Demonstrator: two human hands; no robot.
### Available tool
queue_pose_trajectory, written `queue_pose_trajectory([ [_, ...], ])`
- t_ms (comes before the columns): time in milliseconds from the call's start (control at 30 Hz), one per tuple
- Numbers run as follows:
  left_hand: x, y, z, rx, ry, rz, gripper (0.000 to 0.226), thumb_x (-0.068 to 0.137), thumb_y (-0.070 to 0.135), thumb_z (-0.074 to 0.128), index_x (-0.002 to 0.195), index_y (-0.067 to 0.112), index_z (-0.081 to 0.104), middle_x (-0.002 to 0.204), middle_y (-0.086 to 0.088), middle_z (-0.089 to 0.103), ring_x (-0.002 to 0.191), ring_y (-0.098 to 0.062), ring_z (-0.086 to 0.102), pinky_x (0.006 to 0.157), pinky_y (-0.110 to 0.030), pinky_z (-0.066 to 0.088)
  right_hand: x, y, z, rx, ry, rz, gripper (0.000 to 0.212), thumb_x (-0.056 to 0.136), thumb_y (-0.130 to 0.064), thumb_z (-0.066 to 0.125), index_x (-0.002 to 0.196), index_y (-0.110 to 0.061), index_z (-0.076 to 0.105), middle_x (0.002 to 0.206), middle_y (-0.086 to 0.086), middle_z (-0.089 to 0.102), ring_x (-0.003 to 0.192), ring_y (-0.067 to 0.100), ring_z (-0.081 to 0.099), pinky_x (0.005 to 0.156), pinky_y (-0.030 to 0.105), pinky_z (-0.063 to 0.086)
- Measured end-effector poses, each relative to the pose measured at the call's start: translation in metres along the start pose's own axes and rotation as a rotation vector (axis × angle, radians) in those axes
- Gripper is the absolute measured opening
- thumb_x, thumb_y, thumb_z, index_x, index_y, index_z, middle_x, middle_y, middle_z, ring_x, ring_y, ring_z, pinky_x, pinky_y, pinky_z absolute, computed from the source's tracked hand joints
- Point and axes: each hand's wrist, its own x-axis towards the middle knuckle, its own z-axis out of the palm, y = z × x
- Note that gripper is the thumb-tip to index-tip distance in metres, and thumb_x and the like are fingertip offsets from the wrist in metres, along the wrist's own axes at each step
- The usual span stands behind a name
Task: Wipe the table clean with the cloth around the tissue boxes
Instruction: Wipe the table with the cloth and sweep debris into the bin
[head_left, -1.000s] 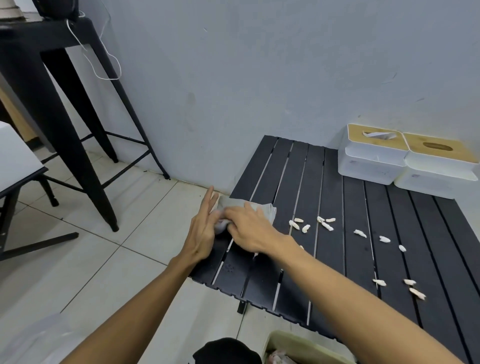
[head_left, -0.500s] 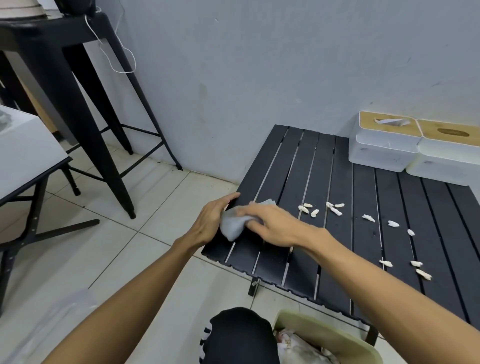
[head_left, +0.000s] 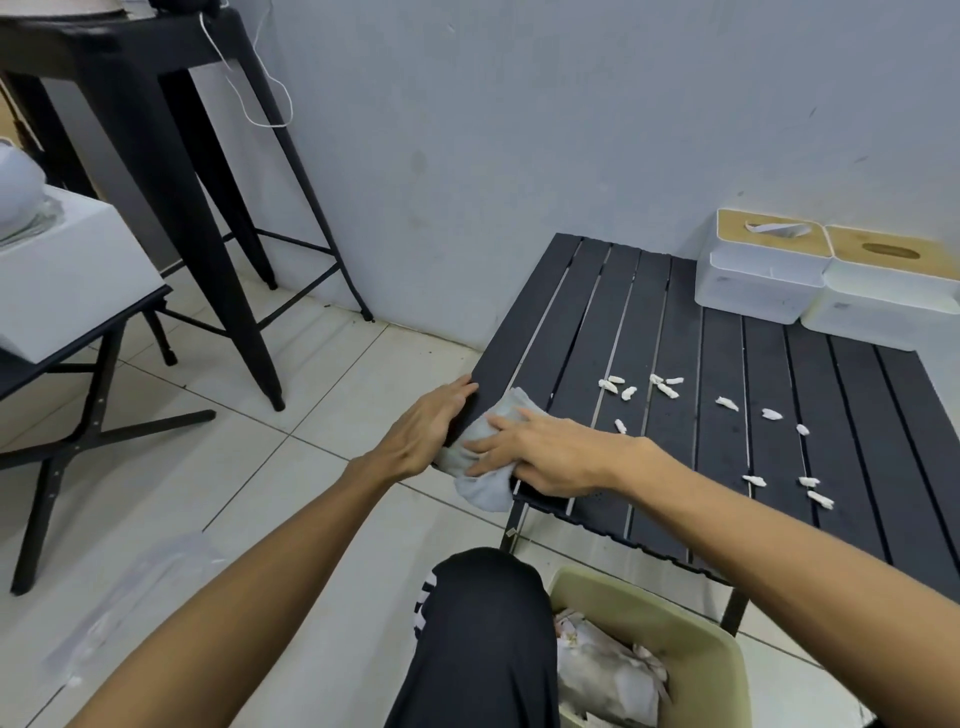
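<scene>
— While both hands are down at the near left corner of the black slatted table (head_left: 675, 452), where exactly is the cloth (head_left: 483, 467)?

— Bunched at that corner, pale grey, part of it on the slats and part drooping over the edge. The right hand (head_left: 550, 457) lies flat on top of it, fingers (head_left: 493, 441) spread and pressing rather than clenched. The left hand (head_left: 421, 431) is at the table's left edge, against the cloth's side, fingers extended along the rim (I cannot tell from here whether it actually pinches the fabric).

— And the tissue boxes?

— Two, side by side and touching, at the far right of the table against the wall. The left tissue box (head_left: 758, 270) has a tissue poking up through its wooden lid; the right tissue box (head_left: 893, 291) shows only its oval slot. Both are well apart from the cloth.

— What is on the slats between?

— Small white scraps (head_left: 665, 387), scattered across the middle and right of the table, none touching the cloth. Below the table's near edge stands a pale green bin (head_left: 691, 629) with crumpled paper in it, just beside the person's dark-trousered knee (head_left: 488, 623).
</scene>
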Motion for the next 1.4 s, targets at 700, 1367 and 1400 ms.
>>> queue_pose_trajectory([
  [700,0.004,-0.012,0.004,0.33,-0.022,0.056,0.054,0.104,0.042,0.008,0.155,0.029,0.019,0.161,0.017,0.01,0.149,-0.01,0.0,0.121,-0.036,0.006,-0.029,0.019,-0.024,0.391,0.217,0.142,0.051,0.083,0.002,0.043,0.117,-0.021,0.073,0.128,-0.008,0.07,0.118,0.009,0.061,0.105,0.037,0.048],
  [1367,0.008,0.003,0.026,0.191,0.295,0.115,0.053,0.103,0.035,0.023,0.154,0.02,0.019,0.148,0.001,0.043,0.13,-0.016,0.039,0.106,-0.025,0.022,-0.058,0.035,-0.008,0.342,0.157,0.232,0.046,0.079,-0.018,0.038,0.102,-0.029,0.076,0.105,-0.007,0.075,0.096,0.002,0.067,0.09,0.029,0.053],
  [1400,0.009,0.002,0.026,0.23,0.311,0.139,0.052,0.103,0.034,0.023,0.154,0.019,0.021,0.149,0.0,0.042,0.132,-0.016,0.038,0.107,-0.026,0.022,-0.06,0.041,-0.016,0.408,0.231,0.256,0.042,0.081,-0.012,0.041,0.101,-0.022,0.078,0.101,-0.003,0.075,0.088,0.0,0.067,0.084,0.025,0.053],
])
